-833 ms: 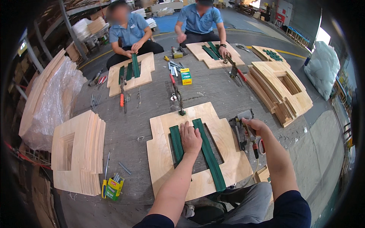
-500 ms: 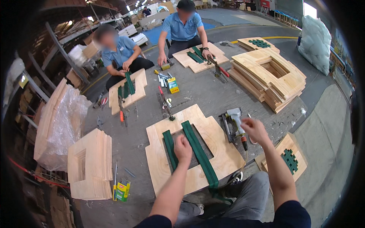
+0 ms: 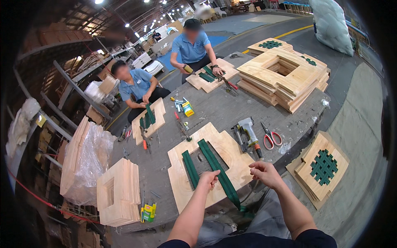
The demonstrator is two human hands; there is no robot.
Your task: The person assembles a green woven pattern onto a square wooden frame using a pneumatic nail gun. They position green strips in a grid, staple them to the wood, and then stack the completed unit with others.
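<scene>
In front of me lies a notched plywood panel (image 3: pixel 236 145) with a rectangular opening. A long green webbing strap (image 3: pixel 226 184) runs over it and hangs past the near edge; a shorter green strap (image 3: pixel 190 166) crosses the opening's left side. My left hand (image 3: pixel 208 181) is closed at the long strap's left edge, fingertips pinching it. To the right of that strap, my right hand (image 3: pixel 266 174) hovers near the panel's right corner, fingers loosely curled and apart, with nothing visible in them. Beyond it lie a pneumatic staple gun (image 3: pixel 248 129) and red-handled scissors (image 3: pixel 271 137).
Stacked panels stand at far right (image 3: pixel 285 72) and near left (image 3: pixel 120 194). A panel with woven green straps (image 3: pixel 324 167) lies low at right. Staple boxes (image 3: pixel 187 108) and pliers (image 3: pixel 182 126) sit on the table. Two co-workers in blue shirts handle similar panels across it.
My right hand has moved away from the scissors, down toward the strap. My left hand has shifted from the opening onto the long strap. The whole view has turned; one co-worker's mallet-like tool is raised.
</scene>
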